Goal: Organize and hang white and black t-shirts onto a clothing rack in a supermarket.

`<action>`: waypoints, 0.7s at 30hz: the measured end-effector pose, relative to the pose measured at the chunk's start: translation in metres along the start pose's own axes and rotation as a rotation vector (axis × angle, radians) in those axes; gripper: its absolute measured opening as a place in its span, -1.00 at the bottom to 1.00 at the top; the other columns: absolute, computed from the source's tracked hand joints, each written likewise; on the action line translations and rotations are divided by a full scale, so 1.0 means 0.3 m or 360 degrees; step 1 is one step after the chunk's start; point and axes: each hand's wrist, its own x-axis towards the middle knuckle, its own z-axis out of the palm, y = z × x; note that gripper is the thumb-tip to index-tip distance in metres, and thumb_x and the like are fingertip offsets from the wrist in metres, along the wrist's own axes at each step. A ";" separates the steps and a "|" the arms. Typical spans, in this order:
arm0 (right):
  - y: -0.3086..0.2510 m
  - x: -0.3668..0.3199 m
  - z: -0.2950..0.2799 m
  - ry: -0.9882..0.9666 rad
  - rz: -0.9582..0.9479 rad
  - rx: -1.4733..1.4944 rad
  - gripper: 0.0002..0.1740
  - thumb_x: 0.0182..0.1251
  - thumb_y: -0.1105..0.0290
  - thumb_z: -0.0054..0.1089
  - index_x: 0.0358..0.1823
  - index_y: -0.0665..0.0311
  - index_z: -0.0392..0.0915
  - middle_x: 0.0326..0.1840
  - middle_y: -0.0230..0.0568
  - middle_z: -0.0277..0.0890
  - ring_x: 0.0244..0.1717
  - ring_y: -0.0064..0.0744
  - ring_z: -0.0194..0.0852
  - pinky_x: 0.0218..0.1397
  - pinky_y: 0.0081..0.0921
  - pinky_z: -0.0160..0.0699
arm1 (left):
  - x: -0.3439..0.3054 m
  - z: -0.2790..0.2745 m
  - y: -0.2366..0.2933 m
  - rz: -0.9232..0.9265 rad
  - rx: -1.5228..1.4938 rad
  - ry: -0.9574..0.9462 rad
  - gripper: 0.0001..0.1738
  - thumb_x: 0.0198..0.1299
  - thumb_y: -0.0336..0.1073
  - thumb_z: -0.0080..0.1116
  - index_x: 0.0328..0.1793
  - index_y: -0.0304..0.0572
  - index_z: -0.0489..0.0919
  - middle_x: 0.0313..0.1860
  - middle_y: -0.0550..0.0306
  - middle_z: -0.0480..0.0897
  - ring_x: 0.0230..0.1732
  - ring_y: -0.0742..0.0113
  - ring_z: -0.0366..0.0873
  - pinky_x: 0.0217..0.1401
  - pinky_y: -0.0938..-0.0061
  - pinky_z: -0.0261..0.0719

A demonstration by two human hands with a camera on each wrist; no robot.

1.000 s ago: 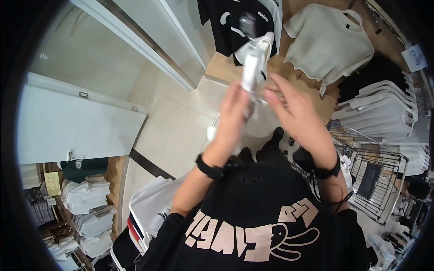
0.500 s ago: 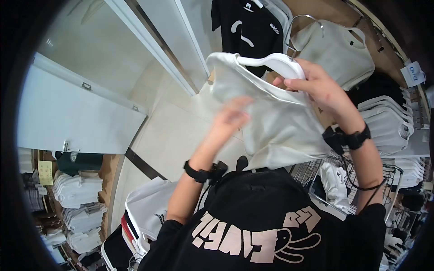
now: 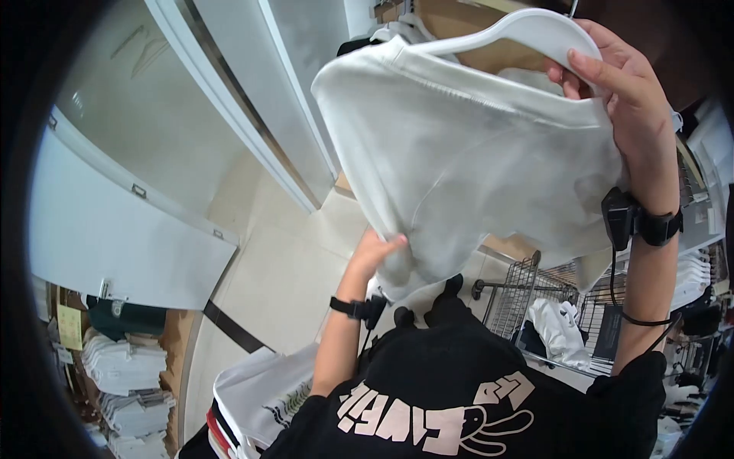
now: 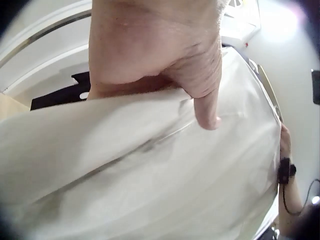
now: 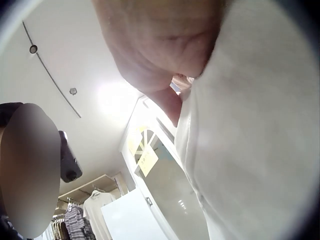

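A cream-white garment hangs from a white hanger in front of the person. The right hand grips the hanger near its hook end and the garment's neckline, thumb on the near side. Lower down, the left hand holds the garment's left edge, thumb in front of the fabric. In the left wrist view the thumb of the left hand lies over the cream cloth, its other fingers hidden behind it. The right wrist view shows the right hand beside the fabric.
A wire cart with a white bundle stands at lower right. White garments hang at lower left, near stacked shelves. A white door stands at the left, with pale floor beside it.
The garment on its hanger has come up closer and spread wider. The right hand has risen to the upper right; the left hand, free half a second ago, has moved down and taken the garment's edge.
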 end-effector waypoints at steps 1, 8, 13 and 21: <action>-0.005 0.004 -0.030 0.0019 -0.0010 -0.0019 -0.57 0.32 0.23 0.15 0.09 0.40 0.46 -0.31 -0.35 0.53 -0.41 -0.76 0.39 -0.30 -0.81 0.34 | -0.007 0.030 -0.004 0.0019 0.0003 -0.0022 -0.27 0.07 -0.11 0.43 0.27 -0.40 0.43 0.07 0.03 0.60 0.11 0.27 0.52 0.18 0.38 0.45; 0.034 -0.054 -0.301 0.0196 -0.0073 0.0237 -0.71 0.45 0.34 0.04 0.07 0.37 0.44 -0.25 -0.40 0.53 -0.27 -0.80 0.43 -0.14 -0.81 0.45 | -0.013 0.013 -0.048 -0.0192 -0.0010 0.0077 -0.50 0.08 -0.23 0.40 0.08 -0.41 0.57 -0.10 0.12 0.65 -0.05 0.37 0.55 0.07 0.43 0.47; 0.112 -0.087 -0.422 0.0409 -0.0005 0.0345 -0.68 0.45 0.36 0.04 0.12 0.39 0.41 -0.19 -0.34 0.55 -0.19 -0.70 0.51 -0.06 -0.72 0.54 | -0.071 -0.130 0.134 0.0005 0.0090 0.0139 -0.49 0.07 -0.22 0.42 0.05 -0.45 0.59 -0.11 0.11 0.65 -0.13 0.40 0.56 -0.03 0.46 0.50; 0.086 -0.134 -0.444 0.0557 -0.0109 0.0417 -0.74 0.38 0.41 0.14 -0.02 0.43 0.47 -0.25 -0.23 0.60 -0.33 -0.67 0.52 -0.19 -0.73 0.53 | -0.148 -0.234 0.168 -0.0262 0.0199 -0.0149 -0.26 -0.18 -0.24 0.59 0.15 -0.45 0.54 0.01 0.06 0.64 -0.01 0.31 0.57 0.12 0.40 0.50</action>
